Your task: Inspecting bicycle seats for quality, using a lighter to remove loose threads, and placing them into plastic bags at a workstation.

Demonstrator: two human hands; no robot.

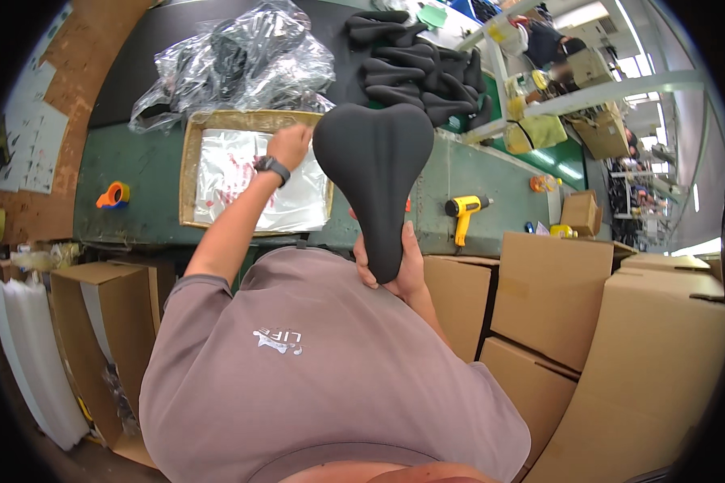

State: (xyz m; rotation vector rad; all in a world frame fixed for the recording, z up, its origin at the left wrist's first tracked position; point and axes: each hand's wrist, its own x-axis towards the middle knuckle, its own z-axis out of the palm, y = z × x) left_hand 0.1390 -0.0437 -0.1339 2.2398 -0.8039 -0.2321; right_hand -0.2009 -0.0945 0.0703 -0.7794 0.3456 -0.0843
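A black bicycle saddle (370,153) stands up in front of me, its broad end away from me and its narrow nose toward my chest. My right hand (409,266) grips the nose, with the thumb on one side and fingers on the other. Beside the saddle's wide left edge, my left hand (291,146) has its fingers curled closed; whatever they hold, if anything, is hidden. A watch is on that wrist. Below this hand lies a stack of clear plastic bags (286,200) with red print, in a shallow brown cardboard tray (188,173).
Saddles wrapped in clear plastic (246,60) are heaped behind the tray, and several bare black saddles (403,68) lie at the back right. An orange tape roll (114,195) is left on the green bench (149,165), a yellow heat gun (465,213) right. Cardboard boxes (552,294) flank me.
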